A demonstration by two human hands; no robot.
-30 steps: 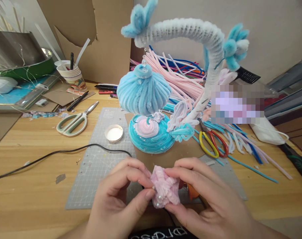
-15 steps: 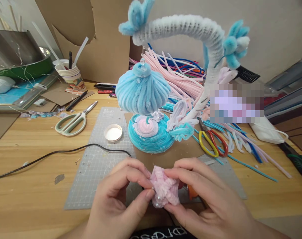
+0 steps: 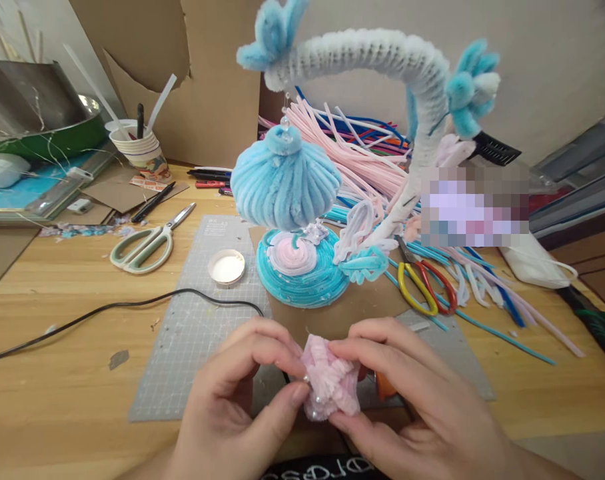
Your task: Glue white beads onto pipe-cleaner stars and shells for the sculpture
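Between my two hands is a pink fuzzy star (image 3: 331, 379) that looks made of pipe cleaners, with small pearly beads along its lower left. My left hand (image 3: 247, 393) pinches its left edge between thumb and forefinger, close to the beads. From the other side, my right hand (image 3: 407, 393) grips it with fingertips at the top and thumb at the bottom. Behind them stands a pipe-cleaner lamp: a blue pleated shade (image 3: 286, 177) hangs by clear beads from a white wrapped arch (image 3: 372, 53) above a round turquoise base (image 3: 302, 290).
Green-handled scissors (image 3: 142, 248) and a black cable (image 3: 132, 303) lie on the left. A small white round dish (image 3: 226, 268) sits on the grey cutting mat (image 3: 167, 373). Red-and-yellow-handled cutters (image 3: 425, 283) lie right of the base, before piled pipe cleaners (image 3: 352, 147). An orange thing (image 3: 384, 387) is partly behind my right hand.
Both hands keep the same hold on the pink star. It has shifted very slightly, and my left fingertips have barely moved. Everything else stays in place.
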